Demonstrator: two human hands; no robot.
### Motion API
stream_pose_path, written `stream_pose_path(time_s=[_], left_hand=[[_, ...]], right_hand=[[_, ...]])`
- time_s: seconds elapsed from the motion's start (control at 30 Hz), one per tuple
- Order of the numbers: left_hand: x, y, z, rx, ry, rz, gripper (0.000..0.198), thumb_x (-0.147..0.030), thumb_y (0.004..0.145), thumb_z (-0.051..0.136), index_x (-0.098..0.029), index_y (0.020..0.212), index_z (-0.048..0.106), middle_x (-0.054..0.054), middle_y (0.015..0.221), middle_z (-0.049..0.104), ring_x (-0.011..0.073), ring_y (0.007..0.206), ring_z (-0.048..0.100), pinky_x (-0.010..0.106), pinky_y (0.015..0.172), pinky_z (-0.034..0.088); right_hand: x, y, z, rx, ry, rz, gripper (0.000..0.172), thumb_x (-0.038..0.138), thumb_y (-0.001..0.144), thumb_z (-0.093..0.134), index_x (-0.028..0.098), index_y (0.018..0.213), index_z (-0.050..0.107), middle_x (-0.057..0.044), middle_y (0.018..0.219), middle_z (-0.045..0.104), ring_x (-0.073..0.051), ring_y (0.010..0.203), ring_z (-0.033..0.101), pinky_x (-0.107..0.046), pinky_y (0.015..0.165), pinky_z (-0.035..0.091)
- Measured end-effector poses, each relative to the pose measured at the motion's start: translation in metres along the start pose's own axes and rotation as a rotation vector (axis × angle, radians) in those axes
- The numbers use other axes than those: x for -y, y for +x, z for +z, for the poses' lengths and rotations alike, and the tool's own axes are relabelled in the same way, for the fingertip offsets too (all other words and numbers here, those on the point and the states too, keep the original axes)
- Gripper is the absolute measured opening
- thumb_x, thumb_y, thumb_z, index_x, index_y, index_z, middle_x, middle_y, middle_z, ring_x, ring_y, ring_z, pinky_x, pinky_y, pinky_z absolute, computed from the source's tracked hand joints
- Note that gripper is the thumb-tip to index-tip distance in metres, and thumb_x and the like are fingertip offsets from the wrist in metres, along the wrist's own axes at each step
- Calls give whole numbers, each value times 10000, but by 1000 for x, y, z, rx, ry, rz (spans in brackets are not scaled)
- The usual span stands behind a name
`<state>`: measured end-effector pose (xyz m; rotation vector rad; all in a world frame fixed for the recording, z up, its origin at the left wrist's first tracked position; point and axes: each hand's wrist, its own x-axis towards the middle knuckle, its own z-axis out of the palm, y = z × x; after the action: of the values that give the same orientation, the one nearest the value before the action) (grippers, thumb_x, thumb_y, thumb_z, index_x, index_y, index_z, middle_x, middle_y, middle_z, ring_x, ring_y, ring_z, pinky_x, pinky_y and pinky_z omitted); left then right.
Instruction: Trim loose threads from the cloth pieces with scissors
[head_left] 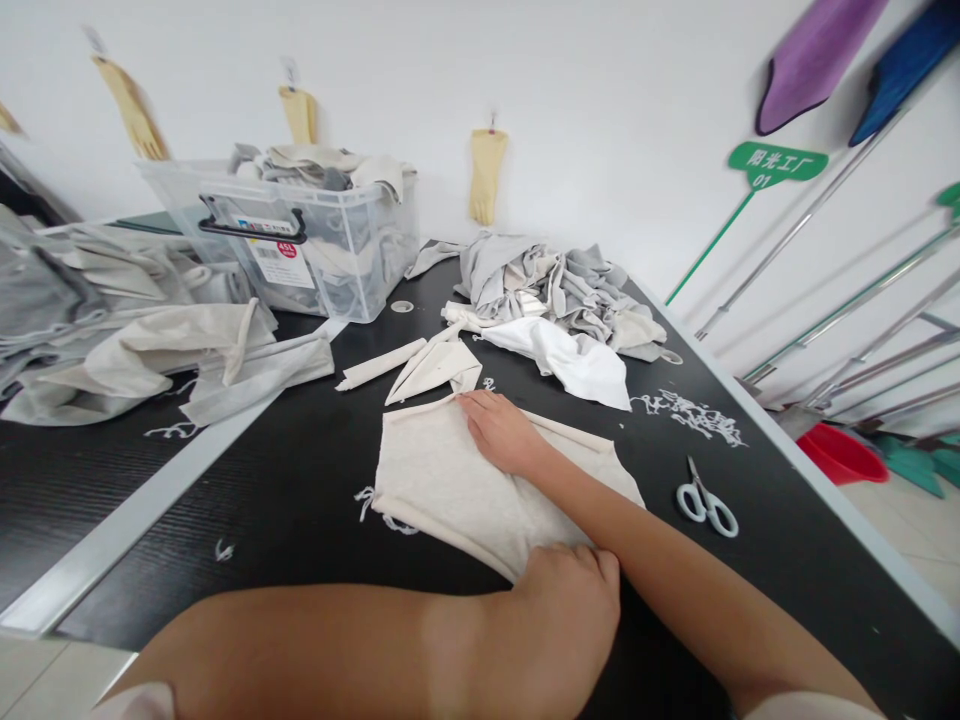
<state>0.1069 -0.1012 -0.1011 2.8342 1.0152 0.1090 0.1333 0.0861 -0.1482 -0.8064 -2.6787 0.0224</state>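
Observation:
A cream piece of cloth lies spread on the black table, its edges rolled and loose threads hanging at its left corner. My left hand is closed at its near right edge, fingers curled over the fabric; the fingertips are partly hidden. Reaching across from the right, my right hand rests on the cloth's far edge with fingers stretched toward the left. Just beyond these fingertips lie a folded cream scrap and a narrow rolled strip. Scissors with pale handles lie to the right of the cloth.
A heap of grey and white cloths sits at the back. Cut threads lie at the right. A clear plastic bin full of cloth stands back left, beside more grey cloths. Yellow gloves hang on the wall.

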Motion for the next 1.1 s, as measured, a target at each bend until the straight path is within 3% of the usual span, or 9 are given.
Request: stream_pose_path(time_s=[0.17,0.23,0.3,0.37,0.53,0.67,0.83,0.97,1.1], left_hand=[[27,-7,5,-37,-100,156,158,-219,945,597,-104,1038,652,140,953,672,206,724,616,321,606,478],[40,-10,6,-68,-82,139,151,-176,960,546,-111,1030,663,153,991,693,228,784,637,344,673,507],[54,-12,4,-88,-27,-9,187,-133,951,528,-104,1064,674,174,1043,707,256,860,659,374,750,525],[67,-13,-2,-46,27,-272,202,-109,928,547,-94,1076,685,176,1032,714,269,870,668,387,771,525],[95,-17,-17,-33,122,-565,354,-35,925,469,-51,1215,672,241,1146,702,333,1017,663,441,823,521],[121,-34,-12,-63,279,-741,408,-23,948,397,-37,1262,657,240,1178,681,354,1080,635,493,885,509],[156,-56,10,-171,273,-629,455,-154,1036,378,-30,1422,583,240,1426,618,345,1300,572,472,1065,471],[173,-61,22,-295,272,-705,555,-377,1086,386,-11,1466,557,257,1502,577,376,1409,504,512,1169,406],[178,-62,23,-370,300,-737,584,-442,1076,409,-36,1463,572,252,1533,548,396,1447,467,537,1216,353]], right_hand=[[-1,-10,2,-42,84,-2,474,228,1097,387,107,1531,534,-174,1551,566,-258,1449,504,-454,1228,397],[-3,-13,4,-48,103,-6,500,254,1103,379,118,1567,503,-163,1606,522,-250,1508,452,-459,1268,356],[-6,-13,8,-25,108,1,520,267,1100,387,114,1588,483,-158,1639,489,-252,1539,420,-464,1286,335],[-10,-12,11,15,109,21,529,256,1087,408,103,1586,489,-162,1645,483,-260,1546,418,-465,1290,335],[-13,-12,14,-6,148,-5,530,233,1088,394,115,1597,478,-157,1653,473,-243,1558,406,-477,1300,333],[-7,-15,9,-44,156,-11,522,220,1088,392,87,1583,493,-182,1635,491,-243,1551,419,-476,1306,325],[-2,-16,3,-47,150,-17,523,210,1094,372,85,1588,490,-184,1630,497,-241,1550,421,-482,1303,331],[-2,-16,2,-37,133,-20,530,205,1093,366,86,1598,475,-183,1639,485,-244,1549,421,-495,1294,342],[-2,-17,2,-30,99,-18,526,185,1086,375,77,1591,479,-177,1642,483,-234,1553,406,-454,1298,320]])
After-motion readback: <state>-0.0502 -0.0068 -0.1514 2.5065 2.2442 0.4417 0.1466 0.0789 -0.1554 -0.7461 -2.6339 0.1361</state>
